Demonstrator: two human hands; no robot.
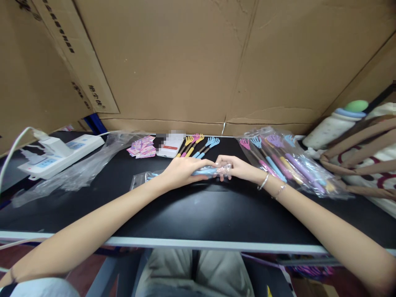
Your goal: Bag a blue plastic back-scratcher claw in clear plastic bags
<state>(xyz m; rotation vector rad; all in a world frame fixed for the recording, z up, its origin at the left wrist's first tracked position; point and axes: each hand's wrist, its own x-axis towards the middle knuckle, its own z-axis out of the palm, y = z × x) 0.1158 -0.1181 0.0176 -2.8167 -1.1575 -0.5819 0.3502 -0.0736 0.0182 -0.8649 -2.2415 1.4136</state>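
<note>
Between my hands, a light-blue back scratcher (206, 170) lies sideways in a clear plastic sleeve (138, 180). My left hand (182, 171) is closed around its middle, thumb along the top. At the sleeve's right end, my right hand (229, 166) pinches the crumpled plastic with its fingertips. The sleeve's far left end sticks out past my left wrist, where blue prongs show faintly. Just behind my hands lie loose back scratchers with yellow and pink heads (195, 139) and blue heads (213, 142). Their handles are partly hidden by my left hand.
To the right, a clear bag (335, 192) holds several coloured back scratchers, near a white bottle (328, 128) and a brown-handled bag (355, 165). Pink cards (142, 147), a white box (170, 145), empty plastic (83, 169) and a power strip (69, 152) lie left. Cardboard (185, 62) stands behind.
</note>
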